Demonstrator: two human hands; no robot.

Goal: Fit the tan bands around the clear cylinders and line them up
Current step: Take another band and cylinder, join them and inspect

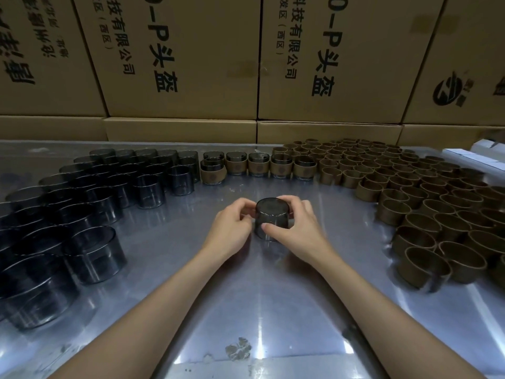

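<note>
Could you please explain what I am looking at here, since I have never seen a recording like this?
This is a single picture from a camera worn on a person's head, looking forward and down at the work; there is no machine. The left hand and the right hand together hold one smoky clear cylinder that stands on the shiny table, fingers curled around its sides. I cannot make out a band on it. To the left stand many bare clear cylinders. To the right lie many loose tan bands. At the back, in the middle, is a short row of finished cylinders, each with a tan band around it. Behind the table rise stacked cardboard boxes with printed writing.
</note>
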